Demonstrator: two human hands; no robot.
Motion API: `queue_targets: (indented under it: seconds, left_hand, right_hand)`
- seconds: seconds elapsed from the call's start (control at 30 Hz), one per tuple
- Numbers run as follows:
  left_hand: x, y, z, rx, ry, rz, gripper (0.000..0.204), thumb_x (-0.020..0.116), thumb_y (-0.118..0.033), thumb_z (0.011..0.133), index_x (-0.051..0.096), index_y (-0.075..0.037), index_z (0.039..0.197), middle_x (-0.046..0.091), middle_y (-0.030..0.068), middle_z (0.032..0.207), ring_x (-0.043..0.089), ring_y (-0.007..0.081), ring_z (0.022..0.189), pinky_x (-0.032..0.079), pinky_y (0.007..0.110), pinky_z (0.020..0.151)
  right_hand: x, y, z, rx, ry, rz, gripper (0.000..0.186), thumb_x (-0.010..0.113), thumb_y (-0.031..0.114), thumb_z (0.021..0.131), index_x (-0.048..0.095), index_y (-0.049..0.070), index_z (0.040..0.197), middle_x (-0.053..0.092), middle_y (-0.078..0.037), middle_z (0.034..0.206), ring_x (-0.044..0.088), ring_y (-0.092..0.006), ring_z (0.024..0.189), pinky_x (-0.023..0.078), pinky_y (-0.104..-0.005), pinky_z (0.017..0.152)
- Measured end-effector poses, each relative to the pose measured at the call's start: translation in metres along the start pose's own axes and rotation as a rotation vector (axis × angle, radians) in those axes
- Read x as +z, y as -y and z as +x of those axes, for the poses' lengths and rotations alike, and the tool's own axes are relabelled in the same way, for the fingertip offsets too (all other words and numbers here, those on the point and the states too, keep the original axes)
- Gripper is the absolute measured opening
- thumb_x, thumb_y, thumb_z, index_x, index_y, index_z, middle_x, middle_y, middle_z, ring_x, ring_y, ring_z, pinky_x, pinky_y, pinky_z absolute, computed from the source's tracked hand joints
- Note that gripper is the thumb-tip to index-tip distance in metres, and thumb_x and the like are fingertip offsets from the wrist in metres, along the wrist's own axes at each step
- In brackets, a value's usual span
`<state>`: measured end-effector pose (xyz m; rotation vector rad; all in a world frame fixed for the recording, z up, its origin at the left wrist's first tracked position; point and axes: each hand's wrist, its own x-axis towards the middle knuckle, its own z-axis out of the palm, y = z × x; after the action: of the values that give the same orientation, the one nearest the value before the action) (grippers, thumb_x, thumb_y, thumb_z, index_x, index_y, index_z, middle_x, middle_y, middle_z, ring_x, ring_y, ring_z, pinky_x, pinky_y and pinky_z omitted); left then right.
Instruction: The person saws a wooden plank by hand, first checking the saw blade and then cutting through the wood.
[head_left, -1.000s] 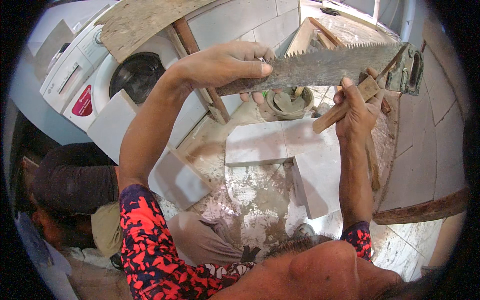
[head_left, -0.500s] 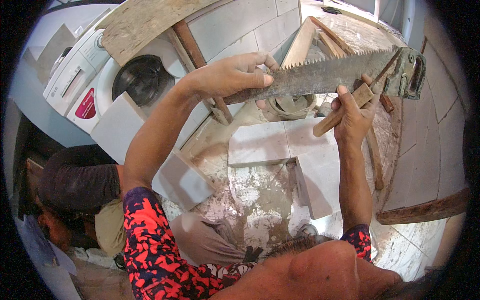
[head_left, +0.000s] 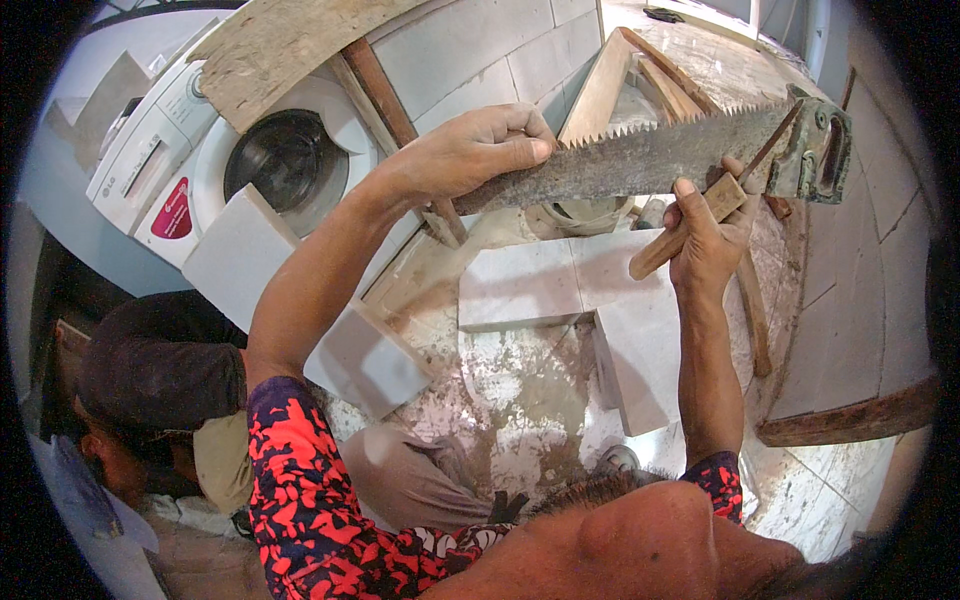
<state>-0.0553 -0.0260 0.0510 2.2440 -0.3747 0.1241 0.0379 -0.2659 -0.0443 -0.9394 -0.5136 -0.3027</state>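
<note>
Handsaw (head_left: 640, 160) is up in the air in front of me, above the floor; teeth face up, dark handle end to the right, blade running roughly level with a slight tilt; my left hand (head_left: 475, 155) is clamped on the narrow left end, thumb on the near face; my right hand (head_left: 712, 240) is closed round the wooden grip of a file-like tool (head_left: 690, 225), its thin rusty rod slanting up across the blade near the handle; can't tell if the rod touches the teeth, or if my right thumb touches the blade.

Below the saw: two pale blocks (head_left: 520, 285) side by side on the floor (head_left: 520, 410), with another block (head_left: 640, 365) set against them in a rough L; round bucket (head_left: 590, 214) just beyond, partly hidden by the blade; wood offcuts (head_left: 605, 85) further back.

Left: a pale slab (head_left: 240, 240) leans by the washing machine (head_left: 330, 165); plywood board (head_left: 280, 60) above it; a co-worker (head_left: 165, 370) in a dark top is bent low.
</note>
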Motion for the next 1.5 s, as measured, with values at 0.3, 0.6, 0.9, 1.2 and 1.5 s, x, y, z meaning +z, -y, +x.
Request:
queue_targets:
  seconds: [0.3,0.6,0.9,1.2,1.5]
  left_hand:
    - [0.013,-0.008,0.005,-0.06,-0.138,0.061,0.036,0.06,-0.033,0.093,0.063,-0.001,0.108,0.064,0.0028,0.094,0.059,0.0087,0.083,0.047,0.024,0.073]
    - [0.028,-0.013,0.006,-0.128,-0.217,-0.051,0.035,0.064,-0.031,0.091,0.066,0.002,0.104,0.067,0.0064,0.09,0.061,0.0099,0.078,0.049,0.025,0.071]
    - [0.036,-0.015,0.005,-0.159,-0.232,0.048,0.037,0.064,-0.03,0.089,0.068,0.003,0.103,0.068,0.0084,0.089,0.062,0.0126,0.077,0.05,0.027,0.071]
    - [0.04,-0.006,0.006,-0.205,-0.21,0.019,0.04,0.064,-0.033,0.088,0.068,0.005,0.101,0.068,0.01,0.087,0.062,0.0146,0.076,0.049,0.028,0.072]
    - [0.05,0.011,0.011,-0.159,-0.153,-0.006,0.04,0.064,-0.032,0.089,0.067,0.005,0.101,0.067,0.0076,0.086,0.061,0.013,0.076,0.049,0.027,0.07]
  right_hand:
    - [-0.005,-0.008,-0.003,0.036,-0.003,-0.042,0.051,0.074,0.009,0.081,0.043,0.005,0.122,0.055,-0.007,0.085,0.056,-0.0139,0.058,0.048,-0.0255,0.05]
    - [-0.008,-0.012,-0.005,0.066,0.006,-0.021,0.053,0.074,0.008,0.081,0.042,0.005,0.123,0.054,-0.006,0.083,0.055,-0.0136,0.057,0.046,-0.0253,0.048]
    - [-0.01,-0.02,-0.01,0.118,-0.011,0.038,0.055,0.073,0.007,0.08,0.041,0.005,0.124,0.055,-0.007,0.085,0.055,-0.0144,0.059,0.046,-0.0266,0.049]
    - [-0.014,-0.026,-0.014,0.127,-0.02,0.031,0.054,0.073,0.007,0.08,0.041,0.006,0.124,0.055,-0.008,0.085,0.055,-0.0142,0.059,0.047,-0.0268,0.05]
    - [-0.021,-0.025,-0.023,0.144,-0.052,-0.049,0.053,0.072,0.006,0.08,0.041,0.005,0.124,0.053,-0.009,0.09,0.055,-0.0152,0.059,0.047,-0.0274,0.05]
